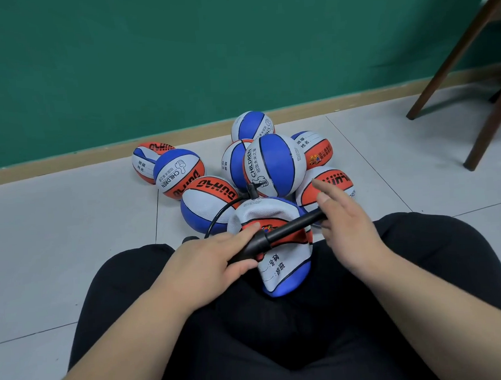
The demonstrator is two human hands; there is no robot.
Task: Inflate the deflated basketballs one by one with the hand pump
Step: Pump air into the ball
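Head view: the deflated basketball (286,270) lies folded and caved in on the person's lap, between the knees of black trousers (278,338), its white panel with printed lines facing up. The black hand pump (285,230) lies slantwise across it. The left hand (215,260) grips the pump's thicker lower end, with fingers and thumb wrapped round it. The right hand (350,225) is spread, fingers straight and pointing away, and the pump's upper end meets its palm. A thin black hose (216,218) loops out to the left and up to the flat ball's far edge; whether its tip sits in the valve cannot be told. Just beyond, a cluster of round basketballs (274,163) in blue, white and orange rests on the pale tiled floor (73,226) near a green wall (151,50). Dark wooden chair legs (453,54) stand at the upper right.
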